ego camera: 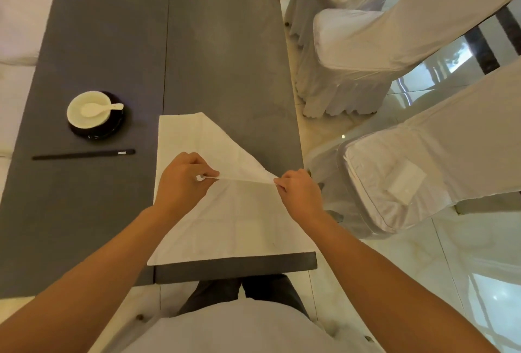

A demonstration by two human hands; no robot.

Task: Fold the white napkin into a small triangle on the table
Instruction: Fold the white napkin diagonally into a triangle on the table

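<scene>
The white napkin lies on the grey table at its near right corner, its near edge along the table's front edge. A fold of the cloth is raised off the table in a ridge between my hands. My left hand pinches the left end of that ridge. At the right end, close to the table's right edge, my right hand pinches the cloth. Beyond the ridge the napkin slopes down to the table, with a slanted edge on its far right side.
A white bowl with a white spoon sits on a dark saucer at the left. Black chopsticks lie in front of it. Chairs in white covers stand right of the table.
</scene>
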